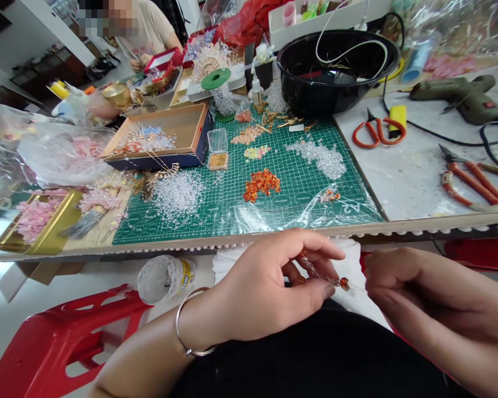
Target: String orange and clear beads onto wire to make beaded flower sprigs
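My left hand (274, 287) is closed around a strand of clear and orange beads (311, 268), above my lap. An orange bead cluster (343, 283) sticks out past the thumb and fingertips. From that cluster a thin pale thread or wire (358, 288) runs to my right hand (431, 304), whose fingers are pinched together at its end. On the green cutting mat (228, 213) beyond my hands lie a pile of orange beads (262, 184), a small orange and clear group (330, 195), and clear beads (321, 157).
Red-handled cutters (477, 179), red scissors (379, 132) and a glue gun (460, 97) lie at the right. Behind the mat stands a black basin (336, 72). An open box (161, 135) sits at the left. Below are a red stool (66, 337) and a plastic tub (164, 279). Another person sits across.
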Motion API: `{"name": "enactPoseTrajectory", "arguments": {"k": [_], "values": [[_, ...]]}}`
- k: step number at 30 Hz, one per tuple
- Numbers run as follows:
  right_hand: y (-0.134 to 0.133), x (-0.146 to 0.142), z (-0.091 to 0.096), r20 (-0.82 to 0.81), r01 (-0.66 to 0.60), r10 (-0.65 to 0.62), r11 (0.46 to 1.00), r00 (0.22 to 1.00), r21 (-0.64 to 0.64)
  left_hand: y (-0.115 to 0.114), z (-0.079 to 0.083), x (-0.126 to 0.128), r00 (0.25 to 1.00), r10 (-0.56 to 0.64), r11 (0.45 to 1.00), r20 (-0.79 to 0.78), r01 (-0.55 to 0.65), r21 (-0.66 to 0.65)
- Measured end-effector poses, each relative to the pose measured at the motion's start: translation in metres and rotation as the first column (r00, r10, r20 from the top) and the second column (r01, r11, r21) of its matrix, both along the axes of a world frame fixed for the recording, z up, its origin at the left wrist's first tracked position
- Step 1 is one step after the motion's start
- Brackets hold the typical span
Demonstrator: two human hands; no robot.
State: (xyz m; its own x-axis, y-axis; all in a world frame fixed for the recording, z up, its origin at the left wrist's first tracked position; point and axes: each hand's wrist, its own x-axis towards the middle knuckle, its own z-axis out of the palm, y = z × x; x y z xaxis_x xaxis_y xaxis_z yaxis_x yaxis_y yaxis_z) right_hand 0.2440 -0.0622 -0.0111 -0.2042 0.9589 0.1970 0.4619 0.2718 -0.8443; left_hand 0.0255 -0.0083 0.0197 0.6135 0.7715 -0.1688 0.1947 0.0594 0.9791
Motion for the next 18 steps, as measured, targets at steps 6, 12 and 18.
{"name": "enactPoseTrajectory", "arguments": {"k": [6,12,18], "values": [[-0.0005,0.0014,-0.0085,-0.152,0.001,-0.043,0.964,0.987,-0.267,0.0014,-0.003,-0.0001,0.999,0.002,0.997,0.045,0.002,-0.083],[-0.0017,-0.0002,-0.0095,-0.128,0.006,-0.036,0.974,0.991,-0.227,0.0019,-0.0049,0.0,0.998,0.005,0.994,0.058,0.001,-0.109],[-0.0033,-0.0012,-0.0028,0.028,0.011,-0.012,0.999,1.0,0.039,0.0024,-0.0041,0.0003,0.997,-0.004,0.994,0.082,0.013,-0.105]]}}
